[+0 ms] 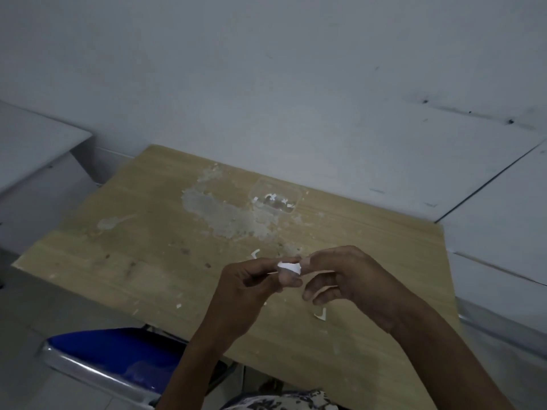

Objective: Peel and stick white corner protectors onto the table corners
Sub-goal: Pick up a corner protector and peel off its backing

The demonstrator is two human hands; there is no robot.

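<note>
Both hands on one white corner protector (288,267) – over wooden surface (118,261).
L hand (251,287) & R hand (349,276) each pinch it w/ fingertips; clear plastic box (275,196) sits farther back.

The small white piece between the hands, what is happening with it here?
A person stands over a wooden table and holds a small white corner protector above it. The left hand and the right hand both pinch it at the fingertips, apparently peeling its backing. White backing scraps lie on the table, and a clear plastic container with more white pieces stands near the wall. None of the table corners in view seems to carry a protector yet.
</note>
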